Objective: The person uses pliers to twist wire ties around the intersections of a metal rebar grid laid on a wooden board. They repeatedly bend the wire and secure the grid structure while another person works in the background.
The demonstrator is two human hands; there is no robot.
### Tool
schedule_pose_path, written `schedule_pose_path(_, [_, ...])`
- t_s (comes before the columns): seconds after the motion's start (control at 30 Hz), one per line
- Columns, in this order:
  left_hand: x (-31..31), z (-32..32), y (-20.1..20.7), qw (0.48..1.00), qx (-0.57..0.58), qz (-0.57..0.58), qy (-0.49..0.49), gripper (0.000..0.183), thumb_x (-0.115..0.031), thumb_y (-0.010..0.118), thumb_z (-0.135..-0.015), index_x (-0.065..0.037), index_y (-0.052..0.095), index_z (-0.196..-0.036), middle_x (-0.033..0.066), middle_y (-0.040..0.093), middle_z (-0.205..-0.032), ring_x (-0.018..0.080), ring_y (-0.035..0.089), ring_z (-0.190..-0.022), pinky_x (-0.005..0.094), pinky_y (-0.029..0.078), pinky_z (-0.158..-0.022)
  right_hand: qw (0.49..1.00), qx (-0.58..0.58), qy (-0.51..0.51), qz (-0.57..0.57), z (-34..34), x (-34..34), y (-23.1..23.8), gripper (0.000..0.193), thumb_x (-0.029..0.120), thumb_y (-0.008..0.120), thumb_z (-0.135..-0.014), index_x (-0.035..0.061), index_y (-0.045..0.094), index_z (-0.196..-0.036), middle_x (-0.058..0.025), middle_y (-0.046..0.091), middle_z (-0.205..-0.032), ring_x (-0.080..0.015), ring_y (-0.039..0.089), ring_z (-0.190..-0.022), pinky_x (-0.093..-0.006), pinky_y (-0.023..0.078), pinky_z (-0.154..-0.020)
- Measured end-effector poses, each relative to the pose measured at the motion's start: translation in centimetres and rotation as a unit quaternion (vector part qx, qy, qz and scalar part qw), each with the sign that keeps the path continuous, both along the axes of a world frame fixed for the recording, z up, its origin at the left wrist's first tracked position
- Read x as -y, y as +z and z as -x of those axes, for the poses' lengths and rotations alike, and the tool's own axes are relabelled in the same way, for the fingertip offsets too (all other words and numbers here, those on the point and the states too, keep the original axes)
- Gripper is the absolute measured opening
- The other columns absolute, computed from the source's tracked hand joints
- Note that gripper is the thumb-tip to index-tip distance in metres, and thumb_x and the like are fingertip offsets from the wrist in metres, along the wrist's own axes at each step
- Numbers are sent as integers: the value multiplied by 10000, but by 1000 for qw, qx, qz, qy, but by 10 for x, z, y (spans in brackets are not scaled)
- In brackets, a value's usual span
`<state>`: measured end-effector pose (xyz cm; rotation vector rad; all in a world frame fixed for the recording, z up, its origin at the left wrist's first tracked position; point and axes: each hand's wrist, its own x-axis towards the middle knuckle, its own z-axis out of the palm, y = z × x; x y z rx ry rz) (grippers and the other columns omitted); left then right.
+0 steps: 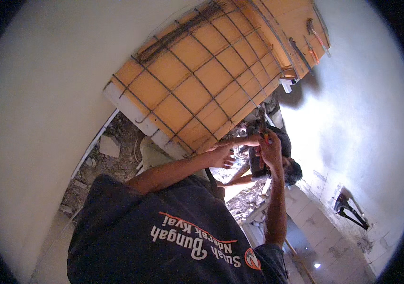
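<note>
My right hand [271, 150] is closed around the red handles of a pair of pincers [262, 127], whose dark jaws point up toward the edge of the rebar mesh. Left of it, my left hand [221, 156] is held out with its fingers apart and nothing visible in it. It is near the lower edge of the rebar mesh [193, 75], a grid of thin steel bars over orange boards [169, 111]. Whether the pincers' jaws touch a bar or wire, I cannot make out.
A bundle of dark wire [183, 31] lies on the mesh. A hammer [316, 35], orange-handled pliers [312, 54] and a dark bar [300, 54] lie on the boards. Another person [282, 142] is close beyond my right hand, above rubble [247, 201]. A black object [351, 210] is at the right.
</note>
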<state>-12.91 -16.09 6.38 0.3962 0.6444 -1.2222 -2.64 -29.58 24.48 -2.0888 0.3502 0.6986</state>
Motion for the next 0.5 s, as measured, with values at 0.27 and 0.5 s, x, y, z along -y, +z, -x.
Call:
schedule_pose_path(0.27, [51,-23,-23,947,-100,-121,281,385,-475,376,-1020,-129,513,-921,10,497,-707,148,549,-622,341,488,-548,984,-159,80,4,11,60,-31,244,126,534,-1017,56,521,-1250,-54,616,-770,-146,654,-647,-317,602,-587])
schedule_pose_path(0.5, [-3,-27,19,962,-125,10,243,291,-361,432,-982,-121,556,-875,51,607,-739,122,402,-422,254,361,-366,891,-420,-25,-169,0,21,-38,351,125,500,-1016,92,391,-1348,-199,672,-1072,-372,721,-924,-469,643,-710])
